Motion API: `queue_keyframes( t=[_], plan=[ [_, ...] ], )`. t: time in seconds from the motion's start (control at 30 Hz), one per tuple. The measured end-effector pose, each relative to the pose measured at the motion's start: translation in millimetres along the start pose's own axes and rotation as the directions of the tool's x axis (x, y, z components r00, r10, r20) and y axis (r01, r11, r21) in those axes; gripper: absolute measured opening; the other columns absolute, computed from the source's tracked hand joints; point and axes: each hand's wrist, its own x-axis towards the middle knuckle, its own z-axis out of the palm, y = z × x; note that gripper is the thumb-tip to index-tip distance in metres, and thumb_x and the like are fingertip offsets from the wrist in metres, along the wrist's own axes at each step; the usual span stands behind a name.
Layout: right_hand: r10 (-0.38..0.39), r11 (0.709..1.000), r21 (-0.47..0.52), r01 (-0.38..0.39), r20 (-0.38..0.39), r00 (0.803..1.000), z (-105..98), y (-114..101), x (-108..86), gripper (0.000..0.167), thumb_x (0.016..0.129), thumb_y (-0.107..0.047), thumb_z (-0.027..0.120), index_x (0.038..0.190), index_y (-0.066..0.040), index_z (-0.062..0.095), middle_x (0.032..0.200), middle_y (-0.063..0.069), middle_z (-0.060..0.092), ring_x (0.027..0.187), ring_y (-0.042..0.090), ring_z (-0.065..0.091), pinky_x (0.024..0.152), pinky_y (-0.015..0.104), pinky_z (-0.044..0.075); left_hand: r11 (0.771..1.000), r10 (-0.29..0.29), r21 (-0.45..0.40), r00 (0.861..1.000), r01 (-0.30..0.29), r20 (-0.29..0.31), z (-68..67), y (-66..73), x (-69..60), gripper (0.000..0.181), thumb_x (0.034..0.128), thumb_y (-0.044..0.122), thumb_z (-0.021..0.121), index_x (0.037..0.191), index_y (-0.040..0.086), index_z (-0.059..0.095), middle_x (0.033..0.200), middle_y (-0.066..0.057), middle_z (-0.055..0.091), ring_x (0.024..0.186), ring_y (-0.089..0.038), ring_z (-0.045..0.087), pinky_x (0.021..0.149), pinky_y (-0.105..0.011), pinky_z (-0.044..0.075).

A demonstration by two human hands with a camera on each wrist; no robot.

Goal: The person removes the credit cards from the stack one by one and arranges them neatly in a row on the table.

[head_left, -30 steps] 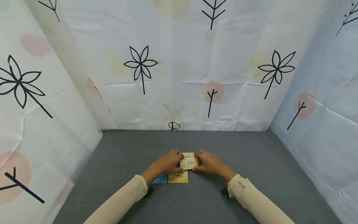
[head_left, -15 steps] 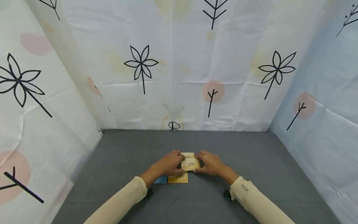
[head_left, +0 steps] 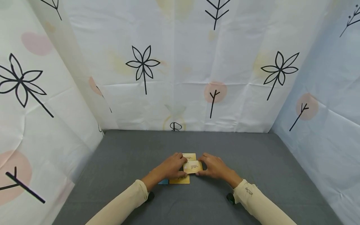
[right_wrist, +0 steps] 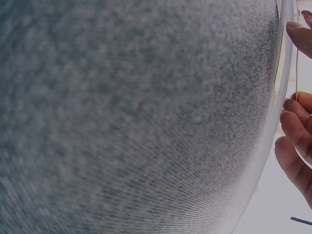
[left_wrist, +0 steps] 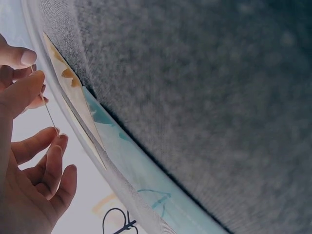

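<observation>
Both hands hold a thin pale-yellow card [head_left: 192, 167] with small dark print, raised above the table. My left hand [head_left: 172, 167] pinches its left edge between thumb and fingers. At its right edge, my right hand [head_left: 215, 167] pinches it the same way. Seen edge-on in the left wrist view, the card [left_wrist: 48, 111] is a thin line between thumb and fingertips. Behind it lies another yellow card [head_left: 189, 156], partly covered. A deeper yellow card [head_left: 180, 181] lies nearer, beside a blue card [head_left: 163, 182] mostly hidden by the left wrist.
A dark grey cloth covers the table [head_left: 236, 147]. White fabric walls [head_left: 180, 103] printed with plants stand behind it and at both sides. A dark wrist strap [head_left: 230, 198] shows under the right sleeve.
The held card and both hands have moved slightly nearer and to the right. More of the yellow card behind now shows, and less of the blue card.
</observation>
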Motion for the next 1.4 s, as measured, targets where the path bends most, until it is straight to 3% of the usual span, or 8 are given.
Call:
queue_keyframes(
  t=[0.8,1.4],
  plan=[
    [-0.048,0.999,-0.013,0.048,-0.028,0.998,-2.2,1.5,-7.9,0.053,0.082,-0.052,0.079,0.117,-0.014,0.070,0.104,-0.002,0.063,0.083,0.011,0.061,0.064,0.028,0.046,1.000,0.029,0.007,0.998,-0.028,-0.057,-1.9,8.2,-3.7,0.051,0.0908,0.050,0.071,0.126,0.013,0.062,0.110,-0.003,0.058,0.088,-0.013,0.047,0.077,-0.029,0.044],
    [-0.043,0.999,-0.024,0.042,-0.044,0.998,-3.8,-0.5,-17.2,0.055,0.081,-0.052,0.079,0.118,-0.013,0.070,0.104,-0.001,0.063,0.081,0.010,0.059,0.065,0.029,0.046,0.998,0.047,0.039,0.998,-0.046,-0.034,-1.8,12.8,-4.7,0.051,0.0924,0.048,0.070,0.129,0.014,0.061,0.114,-0.003,0.058,0.093,-0.014,0.049,0.082,-0.030,0.046]
  ],
)
